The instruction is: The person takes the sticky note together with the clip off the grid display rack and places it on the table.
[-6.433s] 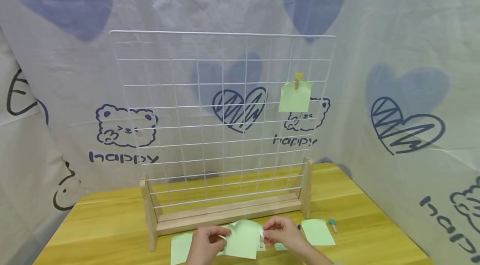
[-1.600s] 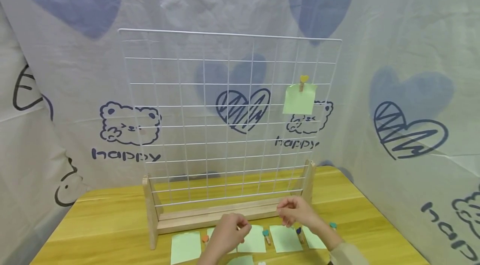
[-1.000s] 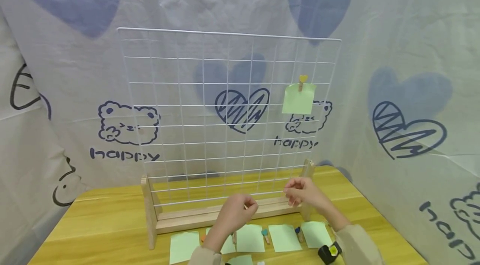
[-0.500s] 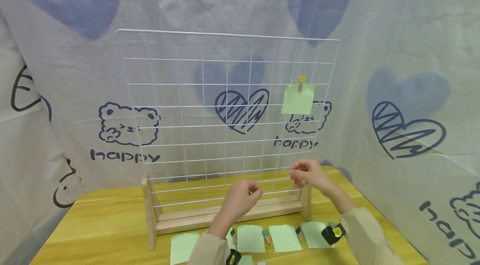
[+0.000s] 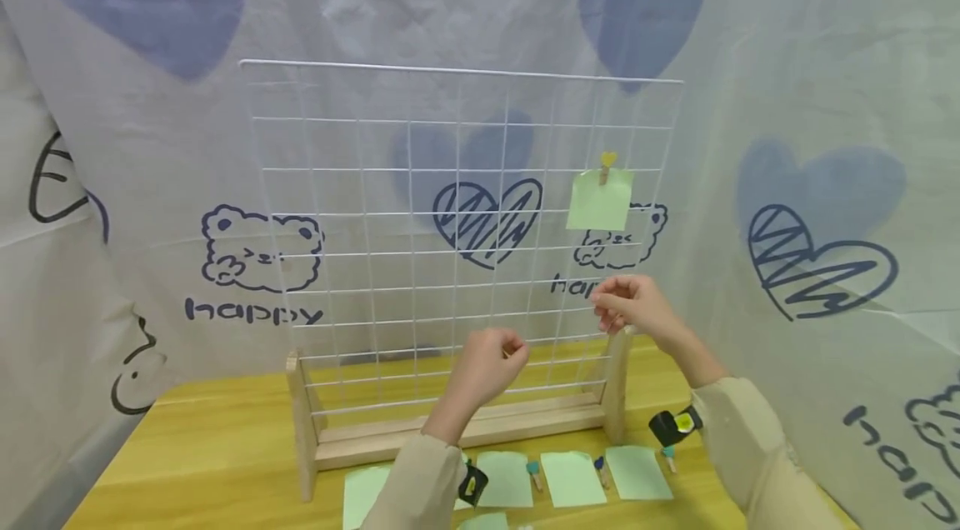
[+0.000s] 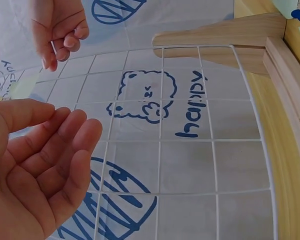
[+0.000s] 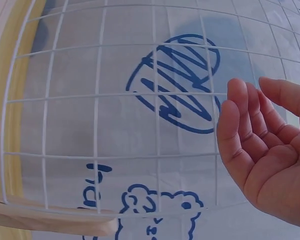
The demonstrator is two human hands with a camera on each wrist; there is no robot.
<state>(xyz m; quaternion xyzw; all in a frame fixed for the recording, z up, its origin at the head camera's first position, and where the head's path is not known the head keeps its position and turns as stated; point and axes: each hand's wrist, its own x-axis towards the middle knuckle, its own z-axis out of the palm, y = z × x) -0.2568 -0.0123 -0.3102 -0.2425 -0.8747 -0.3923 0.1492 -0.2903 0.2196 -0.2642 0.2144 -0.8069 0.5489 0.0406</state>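
My left hand [image 5: 483, 365] hovers before the lower middle of the white wire grid [image 5: 450, 71], fingers loosely bent. Nothing shows between its thumb and fingertips in the left wrist view, where the left palm [image 6: 35, 180] faces the camera. Higher and to the right, my right hand [image 5: 639, 312] is raised before the grid's lower right part. In the right wrist view this right hand [image 7: 265, 145] has relaxed, bent fingers, with the thumb apart and nothing held. Above it, a pale green paper note [image 5: 598, 205] hangs on the grid by a clothespin [image 5: 605, 167] with a yellow heart.
Pale green notes [image 5: 573, 480] lie in a row on the yellow wood-grain table [image 5: 217, 438]. Between them are small clothespins, one teal [image 5: 534, 472], one navy [image 5: 602, 468]; another teal clothespin [image 5: 669, 457] lies far right. A wooden stand [image 5: 540, 420] carries the grid. Printed cloth [image 5: 810, 97] hangs behind.
Earlier the left hand held a green note and the right hand a white-topped clothespin. Both were put down on the table. Since then both empty hands have risen towards the grid, the right one higher.
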